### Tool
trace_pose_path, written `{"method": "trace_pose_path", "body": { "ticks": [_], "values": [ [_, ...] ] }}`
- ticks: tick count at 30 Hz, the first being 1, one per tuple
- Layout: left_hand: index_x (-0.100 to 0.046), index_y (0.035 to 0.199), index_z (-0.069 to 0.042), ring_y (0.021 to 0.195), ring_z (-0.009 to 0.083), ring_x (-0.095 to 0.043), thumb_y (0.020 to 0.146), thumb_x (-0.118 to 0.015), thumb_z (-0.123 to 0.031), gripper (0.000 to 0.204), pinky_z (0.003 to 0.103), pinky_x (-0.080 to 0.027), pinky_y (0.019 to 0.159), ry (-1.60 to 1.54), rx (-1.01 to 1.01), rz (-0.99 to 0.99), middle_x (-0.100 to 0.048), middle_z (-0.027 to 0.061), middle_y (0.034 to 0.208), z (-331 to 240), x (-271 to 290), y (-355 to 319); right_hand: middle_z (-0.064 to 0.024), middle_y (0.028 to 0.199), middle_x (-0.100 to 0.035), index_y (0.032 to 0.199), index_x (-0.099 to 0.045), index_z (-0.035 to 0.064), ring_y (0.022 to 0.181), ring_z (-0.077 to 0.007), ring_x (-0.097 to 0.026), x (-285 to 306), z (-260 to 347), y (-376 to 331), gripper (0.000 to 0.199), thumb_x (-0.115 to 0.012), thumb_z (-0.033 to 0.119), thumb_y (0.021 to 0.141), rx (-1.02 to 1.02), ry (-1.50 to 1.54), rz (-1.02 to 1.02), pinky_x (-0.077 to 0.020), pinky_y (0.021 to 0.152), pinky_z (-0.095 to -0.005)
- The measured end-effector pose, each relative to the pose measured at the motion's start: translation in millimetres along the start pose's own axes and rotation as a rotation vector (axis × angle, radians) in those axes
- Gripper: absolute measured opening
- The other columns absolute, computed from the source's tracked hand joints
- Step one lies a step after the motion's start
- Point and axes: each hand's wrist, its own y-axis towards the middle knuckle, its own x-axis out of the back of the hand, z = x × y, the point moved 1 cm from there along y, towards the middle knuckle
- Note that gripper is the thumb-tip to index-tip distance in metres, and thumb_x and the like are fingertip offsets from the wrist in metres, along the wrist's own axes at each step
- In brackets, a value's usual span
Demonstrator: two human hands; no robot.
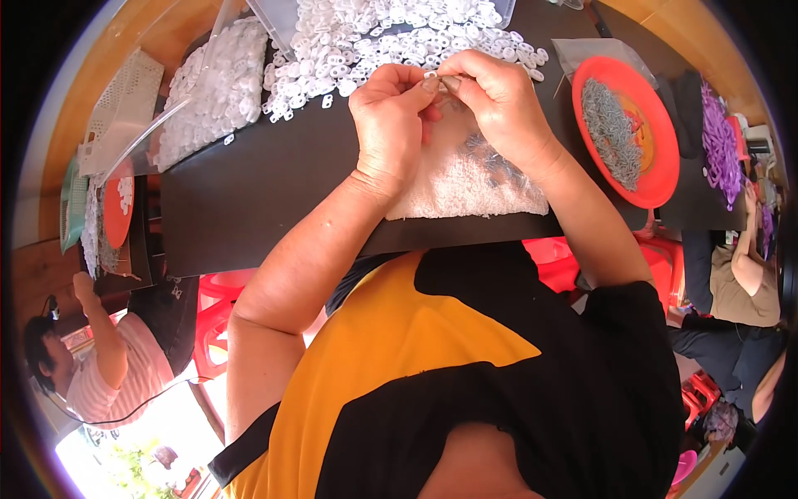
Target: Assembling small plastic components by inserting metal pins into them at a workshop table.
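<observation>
Both hands meet above a pale towel [465,191] at the near edge of the dark table. My left hand [389,121] is closed, thumb and index finger pinching a small white plastic piece [431,75]. Right against it, my right hand [503,104] is closed in a pinch too; its fingertips hide whatever lies in them. Small grey metal parts [490,162] lie loose on the towel, under my right wrist. Just beyond my hands spreads a heap of white oval plastic pieces [374,41] with holes in them.
On the right, a red plate [662,158] holds many thin grey metal parts [611,133]. A clear bag of white pieces [212,87] lies at left. Purple items [721,150] lie at far right. People sit at left [112,358] and right [744,274]; red stools [218,316] stand below.
</observation>
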Motion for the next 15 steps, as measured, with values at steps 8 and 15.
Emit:
{"method": "trace_pose_path", "body": {
  "ticks": [8, 15],
  "values": [
    [-0.058, 0.093, 0.003, 0.059, 0.0144, -0.056, 0.089, -0.062, -0.003, 0.008, 0.024, -0.04, 0.046, -0.099, 0.046, 0.026, -0.062, 0.0091, 0.078, -0.6, 4.0, 3.1, -0.0069, 0.084, -0.067, 0.093, -0.062, 0.008, 0.072, -0.0278, -0.065, 7.3, 7.5, 3.6, 0.008, -0.058, 0.009, 0.086, 0.085, -0.182, -0.037, -0.0495, 0.062, -0.0367],
    [-0.059, 0.092, 0.003, 0.058, 0.0134, -0.055, 0.089, -0.062, -0.002, 0.007, 0.024, -0.039, 0.045, -0.066, 0.047, 0.034, -0.061, 0.0088, 0.076, -3.4, 2.3, 0.9, -0.0105, 0.076, -0.064, 0.092, -0.059, 0.0056, 0.068, -0.0295, -0.063, 5.5, 3.1, 2.5, 0.006, -0.058, 0.006, 0.086, 0.033, -0.174, 0.004, -0.0479, 0.06, -0.0375]
  ]
}}
